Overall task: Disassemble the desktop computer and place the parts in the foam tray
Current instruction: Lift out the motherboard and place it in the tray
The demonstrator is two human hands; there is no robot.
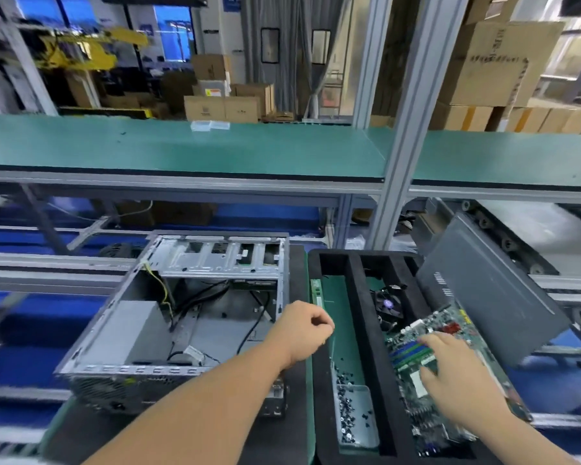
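- The right hand (pixel 457 374) lies on the motherboard (pixel 450 333), fingers spread over the blue slots and thumb curled round the near part of the board, so it grips the board from above.
- Under that grip the motherboard sits tilted in the right compartment of the black foam tray (pixel 369 317); just beyond the fingertips, deeper in the same compartment, lies a cooling fan (pixel 388 303).
- The left hand (pixel 307 330) hovers with fingers curled in, loosely closed; I cannot tell whether anything small is pinched inside (it is blurred).
- Right of that fist is the tray's left compartment, with a green memory stick (pixel 317 295) along its left wall and a heap of dark screws (pixel 348 407) nearer the person.
- Left of the fist stands the opened computer case (pixel 141 330), cables loose inside.
- Beyond the right hand a grey side panel (pixel 483 290) leans against the tray's far right edge.
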